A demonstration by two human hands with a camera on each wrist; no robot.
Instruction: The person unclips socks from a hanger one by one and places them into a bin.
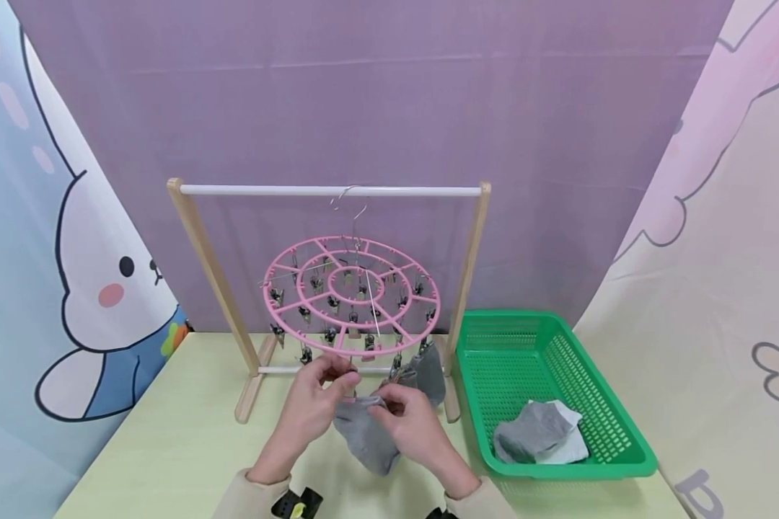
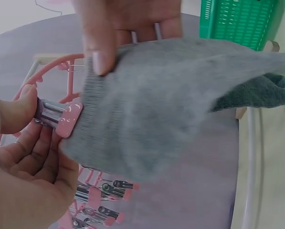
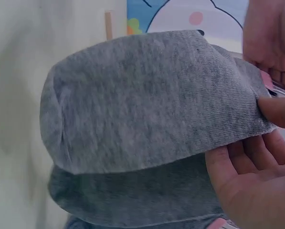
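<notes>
A light grey sock (image 1: 366, 436) hangs in front of the round pink clip hanger (image 1: 274, 317). At one end of its cuff my right hand (image 1: 418, 425) pinches the fabric between thumb and fingers. My left hand (image 1: 311, 400) holds a metal clip (image 2: 54, 112) with pink tips by its handles. The clip's pink tip (image 2: 69, 119) overlaps the cuff's other corner in the left wrist view; how firmly it bites cannot be seen. A darker grey sock (image 1: 430, 375) hangs from the hanger just right of my right hand.
The hanger hooks over the white bar (image 1: 266, 190) of a wooden stand (image 1: 210, 267). Several other clips (image 1: 305, 313) dangle from its rings. A green basket (image 1: 597, 382) on the right holds a grey sock (image 1: 532, 432) and a white cloth item (image 1: 571, 447).
</notes>
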